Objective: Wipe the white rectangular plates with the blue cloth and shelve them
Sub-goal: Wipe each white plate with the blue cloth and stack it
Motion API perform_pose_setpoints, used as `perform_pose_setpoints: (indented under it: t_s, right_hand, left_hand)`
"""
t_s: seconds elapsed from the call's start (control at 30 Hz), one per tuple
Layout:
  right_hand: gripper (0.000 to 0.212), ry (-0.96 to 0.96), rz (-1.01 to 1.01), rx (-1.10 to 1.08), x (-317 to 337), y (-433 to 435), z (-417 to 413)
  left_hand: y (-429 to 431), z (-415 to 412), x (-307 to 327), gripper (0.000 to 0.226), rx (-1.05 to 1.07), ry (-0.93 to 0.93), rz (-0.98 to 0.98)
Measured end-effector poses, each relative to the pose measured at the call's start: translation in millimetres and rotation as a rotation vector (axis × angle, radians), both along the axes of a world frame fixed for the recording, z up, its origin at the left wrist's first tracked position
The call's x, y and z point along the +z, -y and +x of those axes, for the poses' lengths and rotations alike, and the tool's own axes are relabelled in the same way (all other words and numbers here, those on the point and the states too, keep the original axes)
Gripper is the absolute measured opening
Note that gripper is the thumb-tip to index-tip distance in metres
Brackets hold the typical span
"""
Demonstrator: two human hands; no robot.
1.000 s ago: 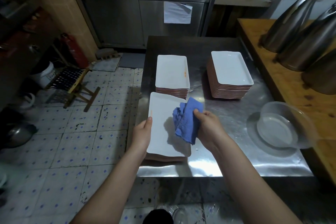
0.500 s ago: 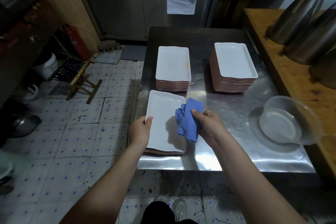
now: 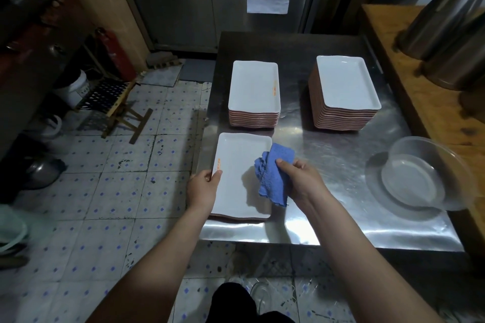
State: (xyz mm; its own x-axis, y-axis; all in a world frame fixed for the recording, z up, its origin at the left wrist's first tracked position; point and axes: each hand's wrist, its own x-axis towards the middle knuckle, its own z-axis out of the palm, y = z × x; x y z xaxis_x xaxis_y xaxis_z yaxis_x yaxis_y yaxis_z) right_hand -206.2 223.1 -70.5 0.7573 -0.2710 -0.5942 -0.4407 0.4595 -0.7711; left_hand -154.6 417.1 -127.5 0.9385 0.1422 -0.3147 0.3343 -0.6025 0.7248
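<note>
A white rectangular plate (image 3: 236, 165) lies at the near left corner of the steel table (image 3: 328, 155), on top of at least one more plate. My left hand (image 3: 203, 187) grips its left edge, thumb on the rim. My right hand (image 3: 301, 181) holds the crumpled blue cloth (image 3: 273, 173) over the plate's right side. Behind it stands a stack of white plates (image 3: 253, 92) with brown undersides. A taller stack of plates (image 3: 345, 89) stands at the back right.
A clear plastic bowl (image 3: 417, 178) leans at the table's right edge against a wooden counter (image 3: 430, 92) that carries steel jugs (image 3: 446, 23). A steel cabinet (image 3: 236, 0) stands behind the table. A folding stool (image 3: 115, 102) and buckets sit on the tiled floor at left.
The plate in my left hand has come down from a tilt to lie flat at the table's corner. My right hand with the cloth has stayed at its right side.
</note>
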Motion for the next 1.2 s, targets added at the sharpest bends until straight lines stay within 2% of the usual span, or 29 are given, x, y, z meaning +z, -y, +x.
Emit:
perform_pose_setpoints:
  t_s: [0.1,0.2,0.3,0.43,0.67,0.8,1.07,1.2]
  right_hand:
    - [0.006,0.009,-0.002,0.002,2.0,2.2,4.5]
    - [0.01,0.017,-0.121,-0.009,8.4,4.8,14.5]
    - [0.008,0.068,-0.16,-0.038,20.5,6.8,29.7]
    - [0.007,0.122,-0.178,-0.08,41.7,16.1,57.0]
    - [0.014,0.124,-0.222,-0.083,60.0,41.1,116.5]
    - [0.013,0.093,-0.225,-0.106,51.4,48.1,141.2]
    - [0.013,0.019,-0.226,-0.135,30.4,53.8,172.1]
    - [0.011,-0.012,-0.22,-0.125,26.1,52.1,178.8]
  left_hand:
    - [0.3,5.5,3.6,0.023,0.031,-0.004,-0.055]
    - [3.5,15.6,13.2,0.013,0.03,0.021,-0.105]
    - [8.9,35.5,25.8,0.016,0.04,0.062,-0.164]
    - [22.0,75.4,49.6,0.021,0.057,0.102,-0.246]
    - [54.6,159.1,75.0,0.003,0.043,0.134,-0.4]
    - [76.0,199.4,70.0,0.006,0.007,0.141,-0.421]
    - [96.6,240.8,28.3,0.025,-0.039,0.135,-0.299]
    - [94.7,246.5,18.3,0.036,-0.055,0.051,-0.314]
